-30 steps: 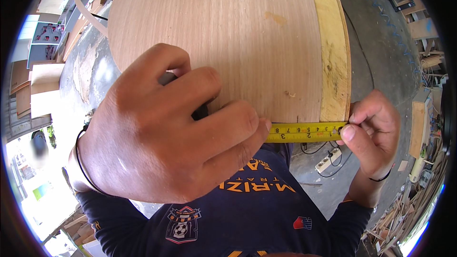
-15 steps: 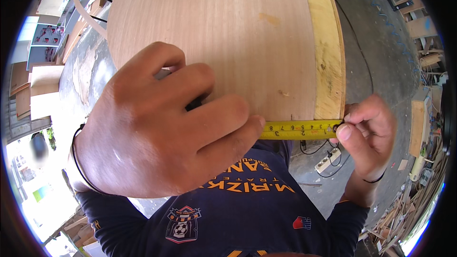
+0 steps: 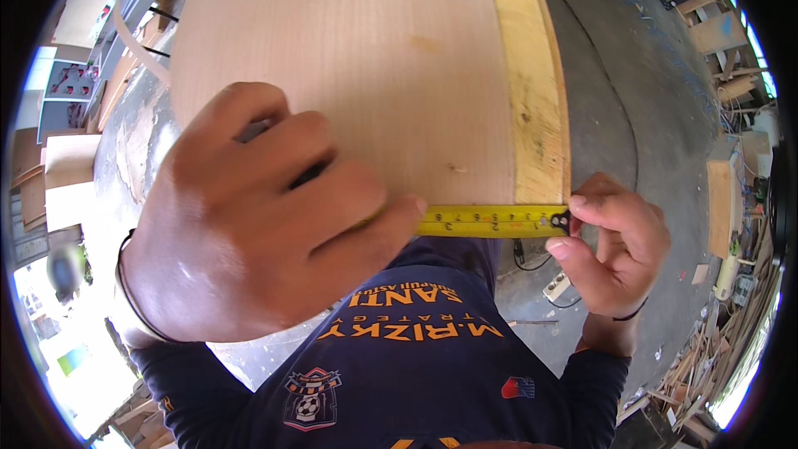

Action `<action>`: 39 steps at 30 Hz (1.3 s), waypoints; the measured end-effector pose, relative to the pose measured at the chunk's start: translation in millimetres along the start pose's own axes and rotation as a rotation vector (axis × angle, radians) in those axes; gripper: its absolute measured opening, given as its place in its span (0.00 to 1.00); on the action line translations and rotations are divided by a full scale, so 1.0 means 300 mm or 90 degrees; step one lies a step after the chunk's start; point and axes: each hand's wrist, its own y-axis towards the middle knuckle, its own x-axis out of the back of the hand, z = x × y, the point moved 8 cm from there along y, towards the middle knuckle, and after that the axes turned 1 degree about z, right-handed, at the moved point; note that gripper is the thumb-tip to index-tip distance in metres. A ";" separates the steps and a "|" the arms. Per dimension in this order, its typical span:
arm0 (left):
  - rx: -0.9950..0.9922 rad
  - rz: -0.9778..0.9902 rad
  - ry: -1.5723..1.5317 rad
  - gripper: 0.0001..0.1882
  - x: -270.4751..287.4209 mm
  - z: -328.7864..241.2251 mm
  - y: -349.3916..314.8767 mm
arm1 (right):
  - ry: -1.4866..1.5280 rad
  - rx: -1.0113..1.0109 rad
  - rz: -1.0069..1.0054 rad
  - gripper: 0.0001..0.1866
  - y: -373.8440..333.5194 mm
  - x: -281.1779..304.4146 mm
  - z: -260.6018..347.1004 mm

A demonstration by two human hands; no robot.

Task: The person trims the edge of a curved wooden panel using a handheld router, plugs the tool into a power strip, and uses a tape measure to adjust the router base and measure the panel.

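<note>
While left hand (image 3: 241, 216) holds tape (image 3: 490, 222), right hand (image 3: 627, 263) at hook (image 3: 560, 221).

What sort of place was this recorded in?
Probably a woodworking shop: a heap of thin brown wood offcuts, a large pale wood-grained panel, and a flat yellow tape measure along its near edge.

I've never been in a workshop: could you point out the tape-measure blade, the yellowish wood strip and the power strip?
Yellow tape-measure blade (image 3: 490, 221): head view, middle of its exposed length.
Yellowish wood strip (image 3: 532, 83): head view, middle of its visible face.
Multi-socket power strip (image 3: 556, 287): head view, its pale socket face.
</note>
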 end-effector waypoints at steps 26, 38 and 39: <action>0.028 -0.048 -0.027 0.14 0.002 -0.001 -0.016 | -0.055 0.008 0.027 0.13 0.022 0.001 0.028; 0.014 -0.046 -0.024 0.15 0.003 -0.002 -0.014 | -0.058 0.015 0.034 0.13 0.023 0.003 0.030; 0.014 -0.046 -0.025 0.15 0.003 -0.003 -0.014 | -0.059 0.016 0.033 0.13 0.022 0.003 0.030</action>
